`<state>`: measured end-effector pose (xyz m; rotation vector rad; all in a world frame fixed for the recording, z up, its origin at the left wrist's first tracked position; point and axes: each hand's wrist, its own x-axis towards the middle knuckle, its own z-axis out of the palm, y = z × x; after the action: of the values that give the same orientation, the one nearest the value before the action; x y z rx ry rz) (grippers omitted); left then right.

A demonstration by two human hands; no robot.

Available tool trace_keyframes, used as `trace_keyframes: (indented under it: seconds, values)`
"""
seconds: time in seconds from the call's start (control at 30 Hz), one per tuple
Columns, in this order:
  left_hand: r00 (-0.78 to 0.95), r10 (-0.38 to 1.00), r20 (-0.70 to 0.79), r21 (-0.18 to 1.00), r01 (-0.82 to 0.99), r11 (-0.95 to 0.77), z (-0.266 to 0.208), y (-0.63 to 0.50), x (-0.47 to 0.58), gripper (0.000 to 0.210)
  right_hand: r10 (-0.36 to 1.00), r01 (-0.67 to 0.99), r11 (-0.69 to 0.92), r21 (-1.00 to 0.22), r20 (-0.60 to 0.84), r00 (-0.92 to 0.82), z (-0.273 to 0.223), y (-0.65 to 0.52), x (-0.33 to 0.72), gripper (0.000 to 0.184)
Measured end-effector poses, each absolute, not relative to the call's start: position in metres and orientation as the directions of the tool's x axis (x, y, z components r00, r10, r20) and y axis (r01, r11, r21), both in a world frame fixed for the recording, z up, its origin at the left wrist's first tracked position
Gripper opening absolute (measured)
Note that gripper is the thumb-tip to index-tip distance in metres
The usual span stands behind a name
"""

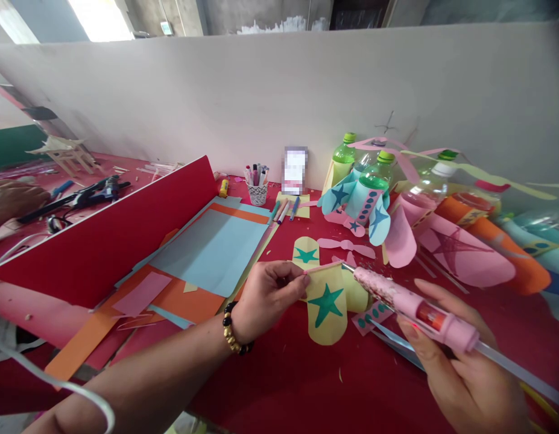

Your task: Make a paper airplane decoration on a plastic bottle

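Observation:
My left hand point(272, 298) pinches the top edge of a yellow paper piece point(327, 334) with a rounded end and a green star. In my right hand point(462, 367) is a pink pen-shaped hot glue gun point(397, 296), a clear glue stick point(518, 374) coming out of its rear. The metal nozzle is at the right end of the paper's top edge; whether they touch, I cannot tell. Behind lies a second yellow star piece point(306, 243). Rolled yellow paper point(357, 292) and a pink strip with green dots point(369, 319) lie near the glue gun, partly covered.
Blue and orange paper sheets point(211, 241) lie left, beside a red divider point(125, 232). A marker cup point(257, 194), loose markers point(283, 211) and a phone point(294, 170) stand or lie behind. Several paper-wrapped bottles point(374, 181) crowd the right. Another person's hand point(17, 202) is beyond the divider.

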<state>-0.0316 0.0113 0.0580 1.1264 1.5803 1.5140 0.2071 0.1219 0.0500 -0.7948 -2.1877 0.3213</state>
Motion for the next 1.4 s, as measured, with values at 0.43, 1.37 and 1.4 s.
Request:
trace_keyframes:
  seconds: [0.43,1.37,1.4]
  values:
    - [-0.394,0.912,0.112,0.989,0.129,-0.066,0.054,0.011,-0.032,0.027,0.643,0.438,0.766,-0.47,0.575,-0.506,0.049,0.121,0.208,0.044]
    - [-0.351,0.915,0.196,0.936,0.345,-0.069,0.049,0.011,-0.028,0.024,0.699,0.472,0.714,-0.518,0.487,-0.523,0.051,0.092,0.201,0.042]
    - [-0.35,0.915,0.198,0.934,0.35,-0.068,0.049,0.011,-0.028,0.024,0.705,0.474,0.708,-0.523,0.483,-0.52,0.052,0.09,0.2,0.043]
